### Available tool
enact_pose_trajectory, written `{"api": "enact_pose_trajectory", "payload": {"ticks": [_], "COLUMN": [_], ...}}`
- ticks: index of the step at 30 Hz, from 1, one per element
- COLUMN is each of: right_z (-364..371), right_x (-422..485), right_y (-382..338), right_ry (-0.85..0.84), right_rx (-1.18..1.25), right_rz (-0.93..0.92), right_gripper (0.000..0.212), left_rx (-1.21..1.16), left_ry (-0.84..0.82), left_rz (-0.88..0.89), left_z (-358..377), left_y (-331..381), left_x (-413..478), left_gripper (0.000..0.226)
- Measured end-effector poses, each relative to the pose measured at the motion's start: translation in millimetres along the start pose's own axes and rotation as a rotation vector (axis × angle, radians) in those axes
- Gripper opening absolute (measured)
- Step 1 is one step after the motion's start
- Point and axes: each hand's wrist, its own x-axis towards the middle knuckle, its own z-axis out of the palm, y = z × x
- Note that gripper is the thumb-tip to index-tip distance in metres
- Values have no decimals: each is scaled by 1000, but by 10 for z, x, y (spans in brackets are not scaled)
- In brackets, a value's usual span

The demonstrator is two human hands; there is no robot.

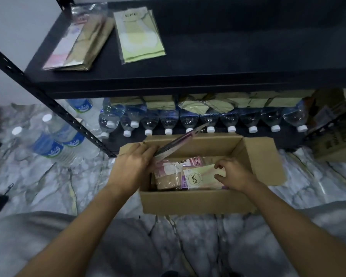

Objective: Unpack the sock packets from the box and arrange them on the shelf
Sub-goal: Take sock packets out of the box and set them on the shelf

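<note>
An open cardboard box point(190, 202) stands on the marble floor in front of a black shelf point(228, 62). Several sock packets lie inside it, among them a pink one point(168, 168) and a pale yellow one point(202, 176). My left hand point(132, 164) grips a pink-edged packet point(180, 140) that tilts up out of the box's left side. My right hand point(234, 174) pinches the right end of the pale yellow packet, which still lies in the box. On the shelf lie a pink and tan stack of packets point(78, 41) and a pale green stack point(140, 35).
A row of water bottles point(190, 120) lies on the lower shelf tier behind the box, with tan packets point(204, 102) behind them. More bottles point(54, 140) stand on the floor at left beside the shelf's slanting post point(48, 100). Another carton point(336, 144) sits at right.
</note>
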Motion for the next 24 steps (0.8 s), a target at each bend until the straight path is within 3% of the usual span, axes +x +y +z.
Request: {"api": "enact_pose_trajectory", "payload": {"ticks": [5,9,12,15,19,21,24], "right_z": [33,115,199,248,315,401,544], "right_x": [43,142,264,442,722,829,939], "right_y": [-24,-13,12,8,-16,22,93], "right_ry": [-48,-83,-136,-167,-217,-253,-327], "right_rx": [-7,-1,14,-8,-153,-168,-157], "right_rz": [18,50,103,118,78,80,99], "right_gripper": [34,36,39,43,54,58,64], "left_rx": [9,-17,-52,-51,-95,-111,-127], "left_ry": [81,-10,-89,-168,-158,-144,-184], "left_rz": [-64,-82,-100,-126,-143,-149,-187], "left_z": [-58,71,196,322,454,486,526], "left_y": [-118,-187,-187,-206,-264,-288,-302], "left_x": [-157,-229,-243,-261,-272,-258,-245], "left_gripper": [29,21,32,13,20,34,38]}}
